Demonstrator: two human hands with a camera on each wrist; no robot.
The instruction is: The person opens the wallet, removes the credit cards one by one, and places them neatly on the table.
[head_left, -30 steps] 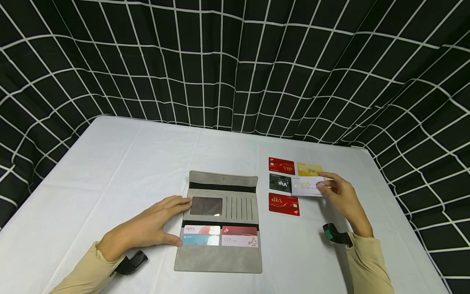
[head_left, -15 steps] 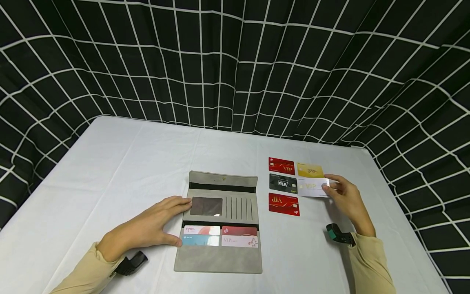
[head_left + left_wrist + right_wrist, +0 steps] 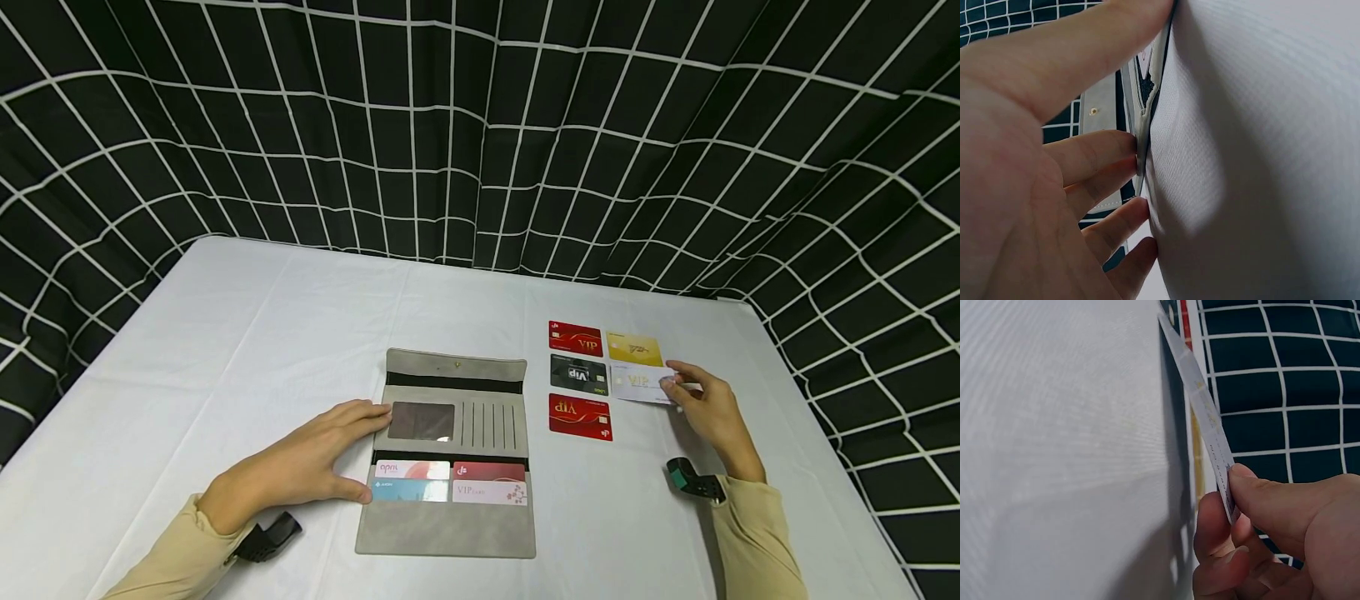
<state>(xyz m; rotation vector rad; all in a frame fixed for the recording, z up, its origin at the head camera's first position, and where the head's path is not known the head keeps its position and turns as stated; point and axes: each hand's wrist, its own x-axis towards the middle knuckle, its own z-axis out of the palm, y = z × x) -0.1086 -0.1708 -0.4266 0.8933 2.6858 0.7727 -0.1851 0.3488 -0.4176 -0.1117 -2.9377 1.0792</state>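
We are pinching the white card [image 3: 639, 383] by its right end with the right hand [image 3: 712, 412], thumb on top and fingers [image 3: 1213, 531] curled beneath; its far end is tilting off the tabletop [image 3: 225, 333], near the right edge. The card is sitting just below the gold card [image 3: 634, 347] and beside the black card [image 3: 577, 374], with two red cards [image 3: 579, 416] alongside. We are resting the left hand [image 3: 300, 462] flat, fingers straight and slightly spread, touching the left edge of the open wallet [image 3: 450, 454] near the front edge.
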